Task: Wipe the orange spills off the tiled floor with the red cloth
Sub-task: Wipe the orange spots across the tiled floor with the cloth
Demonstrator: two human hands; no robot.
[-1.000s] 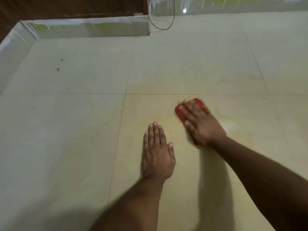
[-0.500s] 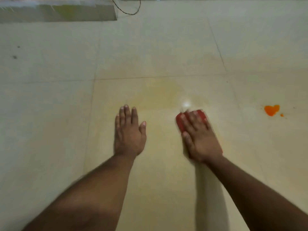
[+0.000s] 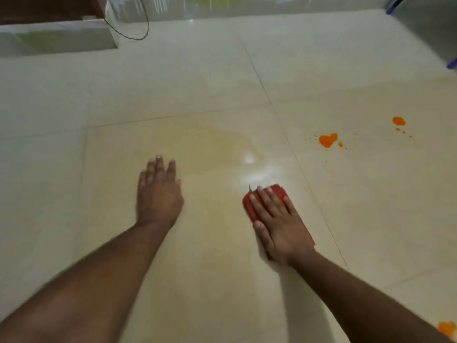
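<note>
Head view: the right hand [image 3: 277, 224] is lying flat on the red cloth [image 3: 249, 206], fingers straight and pressing it onto the tiled floor [image 3: 173, 82]; nothing is curled round it. The left hand [image 3: 158, 194] is resting palm down on the floor, well apart from the cloth, fingers straight and holding nothing. The cloth is folded into a narrow pad, its long axis running from the wrist toward the upper left, following the fingers. By judgement it is soft, light and limp, likely damp, and is best handled by flat palm pressure or by gathering the folded edge. Orange spills are remaining: a heart-shaped blot [image 3: 327, 140] right of the cloth across the tile joint, a smaller one [image 3: 398, 121] beyond it, another [image 3: 447, 329] at the lower right corner. A faint yellowish film [image 3: 217, 144] is showing ahead of the hands
</note>
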